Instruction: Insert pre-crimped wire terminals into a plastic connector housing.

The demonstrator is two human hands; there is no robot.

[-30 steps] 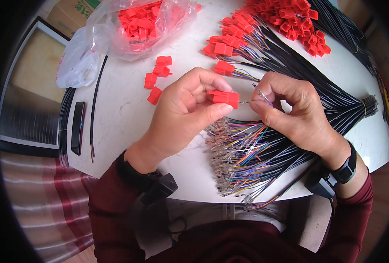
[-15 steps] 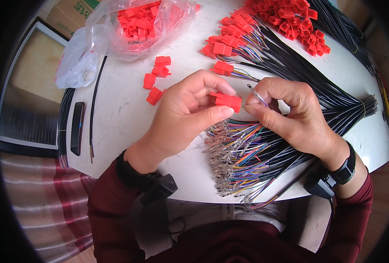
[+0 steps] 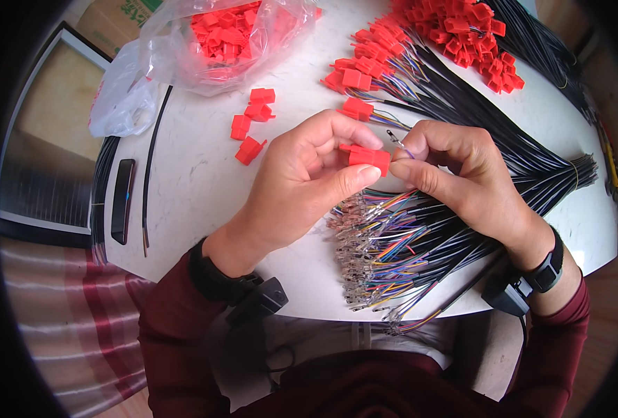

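Between its thumb and fingers my left hand (image 3: pixel 298 177) grips a red plastic connector housing (image 3: pixel 369 161). Close against the housing's right end, my right hand (image 3: pixel 455 174) pinches thin wires, and a purple wire (image 3: pixel 408 151) with a metal terminal sticks up from those fingers. Whether a wire sits inside the housing is hidden by the fingertips. Below both hands lies a bundle of black cables whose coloured wire ends (image 3: pixel 375 244) carry bare metal terminals. Just beyond my fingers rests a cable fitted with a red housing (image 3: pixel 357 109).
Loose red housings (image 3: pixel 251 150) lie left of my hands, near a clear bag (image 3: pixel 281 49) full of more. Finished-looking cables with red housings (image 3: pixel 455 28) are piled at the back right. A dark flat bar-shaped object (image 3: pixel 122 202) and a black cable (image 3: pixel 157 160) lie at left.
Both hands have shifted very slightly, the right fingertips now closer around the housing's end. The purple wire's terminal has tilted and moved a little left.
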